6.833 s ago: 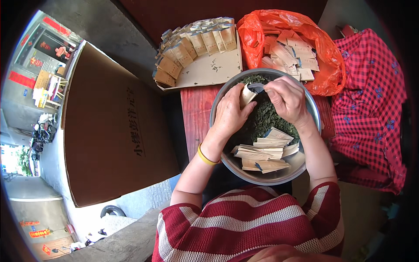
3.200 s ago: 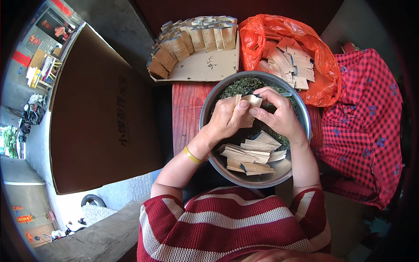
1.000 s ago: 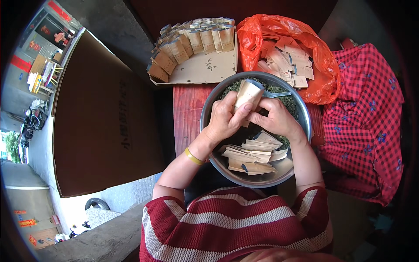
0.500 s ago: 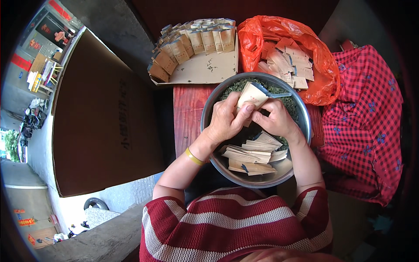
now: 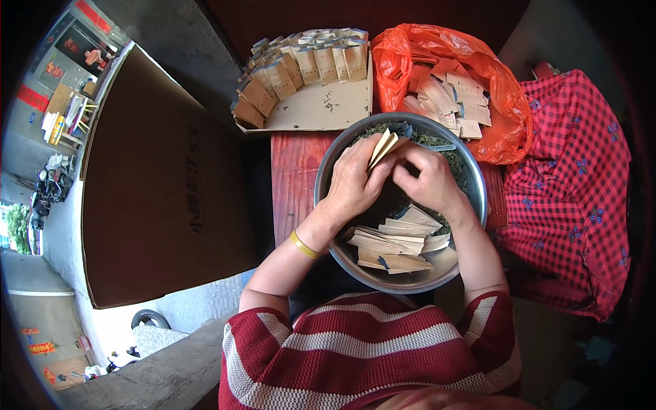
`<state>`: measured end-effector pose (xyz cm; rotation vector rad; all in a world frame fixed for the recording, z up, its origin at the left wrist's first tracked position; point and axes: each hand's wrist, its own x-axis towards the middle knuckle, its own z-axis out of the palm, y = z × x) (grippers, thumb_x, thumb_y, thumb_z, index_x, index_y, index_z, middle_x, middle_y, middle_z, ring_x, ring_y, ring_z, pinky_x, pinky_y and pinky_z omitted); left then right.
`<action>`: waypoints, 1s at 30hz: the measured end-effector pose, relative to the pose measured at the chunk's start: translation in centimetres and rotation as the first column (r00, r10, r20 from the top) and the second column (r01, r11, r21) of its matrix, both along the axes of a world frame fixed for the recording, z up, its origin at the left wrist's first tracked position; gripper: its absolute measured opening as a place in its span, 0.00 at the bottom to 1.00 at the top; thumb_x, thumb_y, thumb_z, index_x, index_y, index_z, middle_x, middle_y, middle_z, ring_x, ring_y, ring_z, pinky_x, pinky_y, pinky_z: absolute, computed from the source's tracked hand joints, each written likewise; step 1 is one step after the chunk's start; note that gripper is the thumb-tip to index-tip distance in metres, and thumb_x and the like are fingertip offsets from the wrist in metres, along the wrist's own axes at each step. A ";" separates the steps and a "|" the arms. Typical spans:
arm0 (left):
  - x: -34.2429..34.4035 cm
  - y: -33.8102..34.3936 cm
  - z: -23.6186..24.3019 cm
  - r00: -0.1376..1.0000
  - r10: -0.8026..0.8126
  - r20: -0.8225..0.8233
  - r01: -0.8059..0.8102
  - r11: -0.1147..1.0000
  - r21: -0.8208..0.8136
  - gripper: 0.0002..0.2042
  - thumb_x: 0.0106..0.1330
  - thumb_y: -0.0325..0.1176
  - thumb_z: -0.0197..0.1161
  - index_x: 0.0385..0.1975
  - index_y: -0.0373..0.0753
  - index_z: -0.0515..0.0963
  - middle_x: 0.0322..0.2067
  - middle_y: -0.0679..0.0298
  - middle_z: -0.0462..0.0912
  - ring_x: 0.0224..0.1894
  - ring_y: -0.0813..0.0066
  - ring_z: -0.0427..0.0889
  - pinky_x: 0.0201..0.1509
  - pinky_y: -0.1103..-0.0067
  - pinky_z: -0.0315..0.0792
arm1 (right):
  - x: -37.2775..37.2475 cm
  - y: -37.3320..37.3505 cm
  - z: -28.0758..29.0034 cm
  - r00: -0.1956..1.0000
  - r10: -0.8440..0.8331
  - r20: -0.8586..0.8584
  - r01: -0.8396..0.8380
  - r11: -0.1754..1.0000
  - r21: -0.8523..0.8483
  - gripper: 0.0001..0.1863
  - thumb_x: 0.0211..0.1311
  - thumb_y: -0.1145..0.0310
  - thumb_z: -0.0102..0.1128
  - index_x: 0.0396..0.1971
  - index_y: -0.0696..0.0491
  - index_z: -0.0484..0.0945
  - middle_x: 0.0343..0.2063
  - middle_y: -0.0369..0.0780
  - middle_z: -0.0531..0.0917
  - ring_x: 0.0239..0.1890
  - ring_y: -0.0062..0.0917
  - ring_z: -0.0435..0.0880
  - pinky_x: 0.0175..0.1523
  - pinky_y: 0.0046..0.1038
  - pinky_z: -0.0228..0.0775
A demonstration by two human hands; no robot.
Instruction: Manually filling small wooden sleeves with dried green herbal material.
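Observation:
Over a steel bowl (image 5: 322, 179), my left hand (image 5: 353, 179) is closed on a small brown paper bag (image 5: 384, 149), its pale edges turned up. My right hand (image 5: 432, 179) is curled against the bag's right side; its fingertips are partly hidden. Dark green dried leaves (image 5: 454, 164) fill the far part of the bowl. A clear or grey handle (image 5: 439, 147) shows just beyond my right knuckles; whether my fingers touch it I cannot tell. Below my hands, several flat paper bags (image 5: 393, 240) lie in a loose pile inside the bowl's near side.
Behind the bowl, a shallow cardboard tray (image 5: 321, 113) holds rows of upright filled bags (image 5: 307, 65). An orange-red plastic bag (image 5: 502, 126) beside it contains more flat packets (image 5: 451, 99). Checked red cloth (image 5: 567, 198) lies at right; a large cardboard box (image 5: 164, 184) stands left.
The paper bag has turned from showing its flat front to standing on edge. My right hand has shifted slightly, its thumb drawing away from my left thumb.

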<state>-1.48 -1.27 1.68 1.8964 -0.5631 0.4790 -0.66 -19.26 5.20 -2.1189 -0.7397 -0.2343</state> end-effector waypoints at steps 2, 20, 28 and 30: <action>0.0 -0.2 0.1 0.997 0.037 0.070 -0.038 0.999 0.009 0.17 0.65 0.28 0.63 0.54 0.37 0.74 0.44 0.50 0.81 0.48 0.48 0.80 0.51 0.64 0.73 | 0.4 -0.7 0.2 0.999 -0.052 -0.007 0.053 0.993 0.109 0.06 0.59 0.81 0.55 0.35 0.59 0.78 0.33 0.42 0.84 0.38 0.28 0.84 0.48 0.27 0.75; -0.2 -0.6 0.2 0.985 0.111 0.135 -0.150 0.932 0.331 0.20 0.52 0.23 0.65 0.47 0.38 0.76 0.37 0.57 0.81 0.42 0.55 0.81 0.45 0.65 0.71 | -0.1 -1.2 2.0 0.987 0.037 0.158 0.009 0.959 -0.284 0.14 0.49 0.73 0.65 0.37 0.61 0.77 0.52 0.45 0.79 0.50 0.40 0.81 0.54 0.37 0.74; -0.2 -0.6 0.2 0.980 0.123 0.158 -0.170 0.927 0.333 0.18 0.51 0.23 0.65 0.44 0.40 0.77 0.33 0.59 0.80 0.38 0.55 0.80 0.43 0.66 0.70 | 0.0 -1.1 1.7 0.986 0.133 0.095 -0.123 0.987 -0.108 0.14 0.54 0.68 0.67 0.38 0.59 0.78 0.48 0.42 0.81 0.44 0.41 0.83 0.49 0.37 0.75; -0.1 -0.6 0.2 0.982 0.116 0.146 -0.161 0.926 0.342 0.17 0.51 0.24 0.65 0.43 0.40 0.77 0.33 0.59 0.80 0.38 0.55 0.80 0.43 0.66 0.70 | 0.1 -1.4 1.5 0.991 0.091 0.102 -0.070 0.978 -0.198 0.14 0.54 0.67 0.67 0.37 0.58 0.79 0.46 0.42 0.81 0.42 0.41 0.84 0.48 0.37 0.76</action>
